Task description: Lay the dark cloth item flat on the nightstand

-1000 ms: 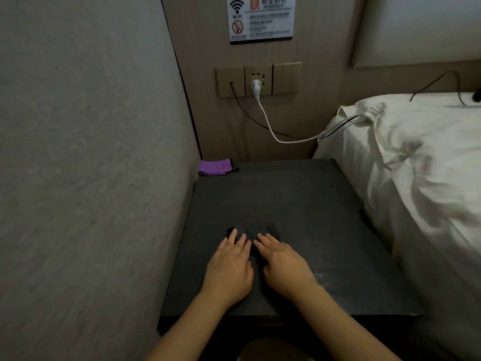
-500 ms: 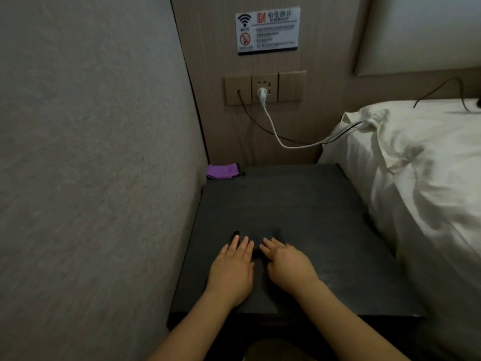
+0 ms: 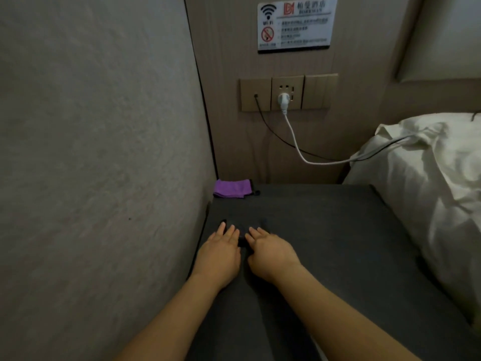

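Note:
My left hand (image 3: 220, 252) and my right hand (image 3: 270, 252) lie side by side, palms down, on a dark bedside table (image 3: 338, 243). Their straight fingers press on a flat black cloth item (image 3: 244, 227) that barely stands out from the dark top; its far edge shows just beyond the fingertips. Both hands rest flat on it and neither curls around it. Most of the black item is hidden under the hands.
A folded purple cloth (image 3: 232, 188) lies at the table's far left corner by the wall. A white cable (image 3: 299, 149) and a black one run from the wall socket (image 3: 286, 93) to the white bedding (image 3: 429, 183) at the right. A textured wall (image 3: 99, 152) borders the left.
The camera has tilted and moved closer, so the table and hands appear larger. Both hands have slid slightly forward and left on the black item, still flat.

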A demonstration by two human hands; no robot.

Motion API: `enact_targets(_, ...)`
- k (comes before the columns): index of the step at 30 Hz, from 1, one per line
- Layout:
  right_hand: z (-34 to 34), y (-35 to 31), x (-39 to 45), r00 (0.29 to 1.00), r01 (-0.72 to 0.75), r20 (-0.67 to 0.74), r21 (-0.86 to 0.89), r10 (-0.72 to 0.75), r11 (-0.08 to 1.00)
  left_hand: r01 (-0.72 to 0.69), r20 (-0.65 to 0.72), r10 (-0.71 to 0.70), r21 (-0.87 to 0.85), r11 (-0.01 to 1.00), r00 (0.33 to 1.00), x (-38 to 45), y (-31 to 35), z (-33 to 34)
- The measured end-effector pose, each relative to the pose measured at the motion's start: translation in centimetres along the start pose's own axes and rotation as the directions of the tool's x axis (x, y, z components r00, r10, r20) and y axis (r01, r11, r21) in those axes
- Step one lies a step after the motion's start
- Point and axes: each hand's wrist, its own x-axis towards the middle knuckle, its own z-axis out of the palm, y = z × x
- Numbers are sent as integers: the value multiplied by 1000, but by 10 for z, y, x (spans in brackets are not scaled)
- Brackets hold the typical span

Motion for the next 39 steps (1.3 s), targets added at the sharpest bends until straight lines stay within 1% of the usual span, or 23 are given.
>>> enact_targets(4,0,2,45,999,-8,-45,18,9,1000,27,-13,-27,-21,999,1000,32,-17,-3)
enact_targets(7,-3,5,66,998,-2,-58,29,3,1000,10,-1,-10,-11,1000,1000,53,-29,-7)
enact_targets(11,-6,9,80,997,9,-75,29,-7,1000,-15,17,15,28,1000,1000,66,-38,-10)
enact_targets(17,-9,11,86,997,14,-80,38,-11,999,-17,18,17,34,999,1000,71,-40,-12)
enact_targets(20,-8,12,86,997,15,-78,45,-12,999,-24,58,21,57,998,998,69,-40,-13)
enact_targets(24,-6,13,87,997,9,-74,69,-4,998,-35,145,22,84,996,989,70,-39,-20)
enact_targets(28,-7,13,88,998,-6,-67,85,11,996,-25,182,5,112,993,983,72,-38,-22)
enact_targets(35,-2,12,92,996,-14,-85,111,23,994,-13,190,2,54,998,982,73,-37,-25)
enact_targets(37,-6,12,91,998,0,-63,121,8,993,1,196,-4,13,1000,981,75,-36,-29)
enact_targets(39,-13,13,89,1000,22,-3,132,-22,991,53,233,-39,-51,997,972,77,-35,-36)
